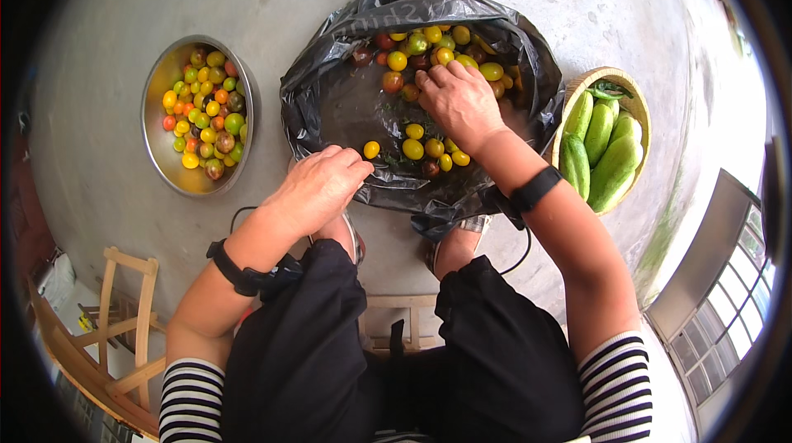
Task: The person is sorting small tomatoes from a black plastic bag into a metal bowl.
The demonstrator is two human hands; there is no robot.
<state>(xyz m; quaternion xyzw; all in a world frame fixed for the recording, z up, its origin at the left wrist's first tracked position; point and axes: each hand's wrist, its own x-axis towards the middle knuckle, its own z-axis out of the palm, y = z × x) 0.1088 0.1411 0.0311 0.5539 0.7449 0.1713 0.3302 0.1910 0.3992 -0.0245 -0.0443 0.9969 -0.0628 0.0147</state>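
A black plastic bag (346, 103) lies wide open on the floor between and ahead of my feet. Inside it, mixed cherry tomatoes (413, 148) in yellow, green, red and dark brown form a far heap and a smaller near group with green bits. My right hand (461, 99) reaches into the bag, its fingers bent down at the near edge of the far heap; whether they grip a tomato is hidden. My left hand (322, 186) is at the bag's near left rim, fingers curled over the edge, beside a single yellow tomato (371, 150).
A steel bowl (154, 152) of mixed tomatoes stands left of the bag. To the right, touching or close to it, is a woven basket (645, 127) holding several green cucumbers (598, 130). Wooden chair frames (145, 319) stand at lower left; a barred window (721, 319) is at lower right.
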